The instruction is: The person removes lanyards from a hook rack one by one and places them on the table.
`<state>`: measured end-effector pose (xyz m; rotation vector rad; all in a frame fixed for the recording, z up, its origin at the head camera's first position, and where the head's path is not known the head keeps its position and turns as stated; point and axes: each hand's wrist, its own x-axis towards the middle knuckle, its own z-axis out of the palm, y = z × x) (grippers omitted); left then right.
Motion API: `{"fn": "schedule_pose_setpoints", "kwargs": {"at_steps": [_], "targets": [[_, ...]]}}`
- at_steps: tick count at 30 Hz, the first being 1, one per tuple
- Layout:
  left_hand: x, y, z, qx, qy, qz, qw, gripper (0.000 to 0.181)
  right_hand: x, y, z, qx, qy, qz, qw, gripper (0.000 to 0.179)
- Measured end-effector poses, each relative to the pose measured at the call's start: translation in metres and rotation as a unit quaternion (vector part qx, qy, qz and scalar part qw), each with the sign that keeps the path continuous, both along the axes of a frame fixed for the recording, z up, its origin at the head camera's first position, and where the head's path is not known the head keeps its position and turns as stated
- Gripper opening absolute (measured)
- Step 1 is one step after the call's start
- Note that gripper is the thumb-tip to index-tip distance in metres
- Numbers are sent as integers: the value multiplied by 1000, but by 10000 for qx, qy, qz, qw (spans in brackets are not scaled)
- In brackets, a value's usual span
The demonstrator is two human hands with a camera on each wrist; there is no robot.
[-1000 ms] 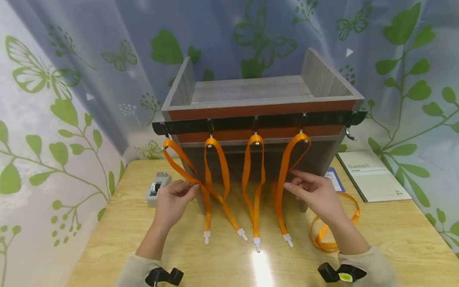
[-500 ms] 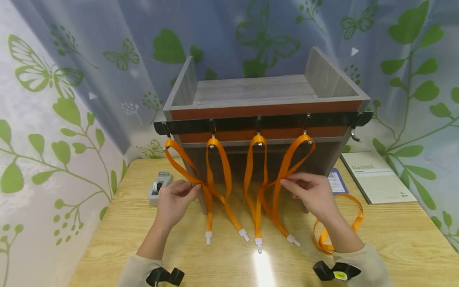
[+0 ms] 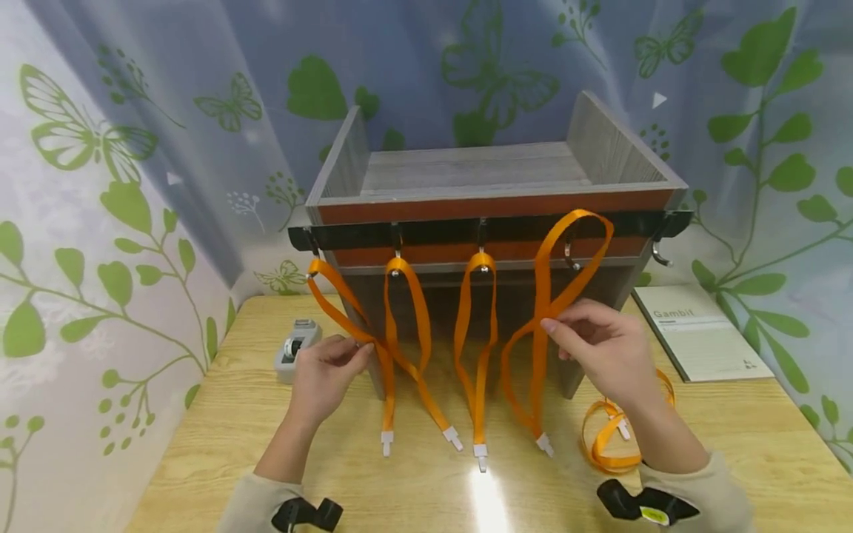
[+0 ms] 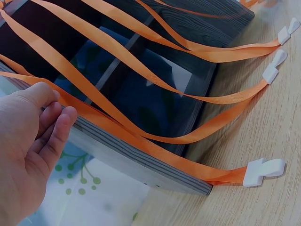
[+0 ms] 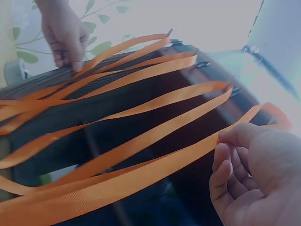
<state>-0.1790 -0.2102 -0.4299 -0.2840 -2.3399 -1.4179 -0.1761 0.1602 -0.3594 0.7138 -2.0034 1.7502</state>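
Observation:
My right hand [image 3: 613, 359] pinches the rightmost orange lanyard [image 3: 543, 277] between thumb and fingers, just below its loop. That loop stands above the bent metal hook [image 3: 569, 252]; whether strap and hook touch is unclear. My left hand [image 3: 326, 377] pinches the leftmost orange lanyard [image 3: 335, 278], which hangs from the hook at the left end. Between them, a second lanyard [image 3: 418, 303] and a third lanyard [image 3: 464, 318] hang from their hooks. White clips dangle at the lower ends. In the left wrist view, the leftmost strap [image 4: 141, 143] runs along the shelf's side panel.
A grey wooden shelf unit [image 3: 426, 198] carries the black hook rail [image 3: 440, 235]. The hook [image 3: 661, 255] at its right end bears no lanyard. Another orange lanyard [image 3: 613, 465] lies coiled on the table. A notebook [image 3: 700, 333] is at right, a small grey dispenser [image 3: 300, 348] at left.
My right hand has moved right and slightly up, raising the rightmost lanyard's loop from its seat on the hook to above it. My left hand has stayed in place.

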Motion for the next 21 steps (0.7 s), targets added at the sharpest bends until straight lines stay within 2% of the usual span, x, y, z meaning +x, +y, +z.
{"fn": "schedule_pose_setpoints", "kwargs": {"at_steps": [5,9,12,16,21], "targets": [[0,0,0,8,9,-67,10000,12,2,3,27,-115,826,71,9965,10],[0,0,1,8,19,-43,10000,12,4,7,48,-453,1083,277,9927,18],[0,0,2,48,-4,-60,10000,12,6,12,60,-693,1268,294,9891,15],[0,1,3,57,-19,-79,10000,13,9,17,67,-892,1415,195,9857,11],[1,1,2,-8,-58,-16,10000,13,14,20,63,-1030,1414,249,9843,11]]}}
